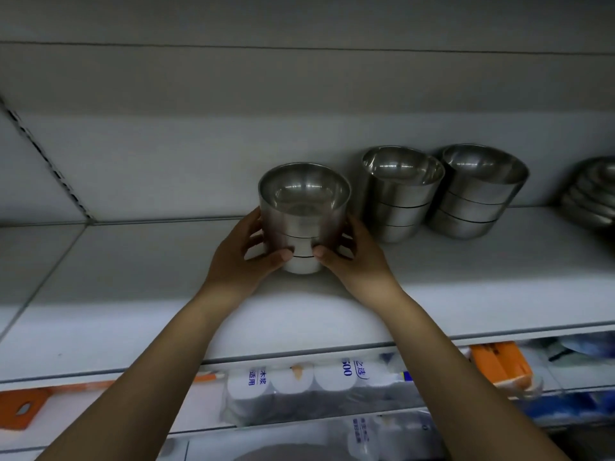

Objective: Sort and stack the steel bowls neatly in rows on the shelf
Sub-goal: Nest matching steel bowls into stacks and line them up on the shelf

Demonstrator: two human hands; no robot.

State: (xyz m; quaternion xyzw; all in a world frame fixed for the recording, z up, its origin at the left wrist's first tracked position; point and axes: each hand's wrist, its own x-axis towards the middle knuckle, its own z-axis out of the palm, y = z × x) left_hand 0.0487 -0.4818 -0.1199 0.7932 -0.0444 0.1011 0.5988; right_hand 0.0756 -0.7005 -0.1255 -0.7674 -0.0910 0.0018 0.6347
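Far left of the stack (pixel 304 207): bare shelf (pixel 133 277), nothing more. Hard against the stack's left side: left grip (pixel 243 251), fingers curled round behind, thumb pressed on the front near the seam above the bottom bowl. Stack itself: three nested steel bowls, upright, base on or just above the shelf (cannot tell which), nearer the front edge than its neighbours. Directly below the stack, one shelf down: tissue packs (pixel 299 387). On the stack's right side, mirrored: right grip (pixel 356 257), closed round the same bowls, thumb almost meeting the other. Just right of the stack: second stack (pixel 399 194), three bowls, leaning right. Further right, touching that one or nearly: third stack (pixel 479 191), leaning the same way. Far right of the stack, at the frame edge: blurred pile (pixel 589 194) of shallower steel dishes.

To do this step well, most likely: slide back level until in line with the second stack, keeping both thumbs low to pin the bottom bowl. Leave a small gap on the right; avoid nudging the leaning neighbour. Keep upright, release both sides together, then square up the two tilted stacks.
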